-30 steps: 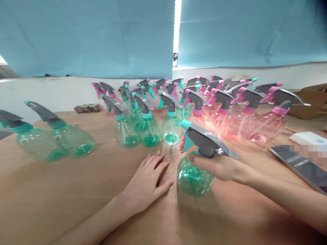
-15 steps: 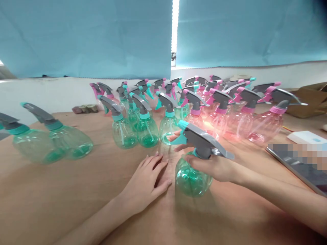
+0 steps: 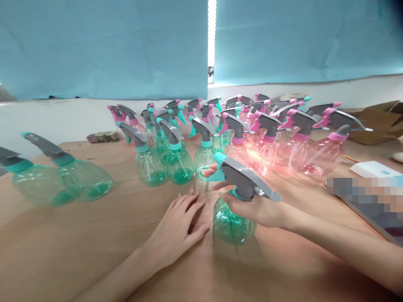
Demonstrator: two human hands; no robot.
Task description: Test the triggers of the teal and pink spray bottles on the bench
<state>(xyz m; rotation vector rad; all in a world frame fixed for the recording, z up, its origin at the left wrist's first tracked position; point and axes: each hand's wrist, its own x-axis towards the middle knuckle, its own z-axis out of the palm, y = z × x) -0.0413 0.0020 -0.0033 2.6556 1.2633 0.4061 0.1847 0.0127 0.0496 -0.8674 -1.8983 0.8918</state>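
My right hand [image 3: 255,207] is wrapped round the neck of a clear green spray bottle [image 3: 233,226] with a grey trigger head and a turquoise nozzle. That bottle is upright, close to the tabletop; whether its base touches the wood I cannot tell. Palm down on the wooden table [image 3: 163,281], my left hand [image 3: 181,226] lies with its fingers apart, just left of the bottle and holding nothing. Beyond my hands stand several green spray bottles [image 3: 179,165], with pink spray bottles [image 3: 236,147] to their right.
Two more green spray bottles [image 3: 85,178] are at the left. On the right are a phone [image 3: 362,214], partly blurred out, a white box-like object [image 3: 374,169] and an open cardboard box [image 3: 378,123]. Small stacked blocks [image 3: 103,136] sit by the back wall, below blue blinds [image 3: 103,50].
The camera view has turned slightly, so everything appears a little further left. My right hand keeps its hold on the green spray bottle, and my left hand stays flat on the table.
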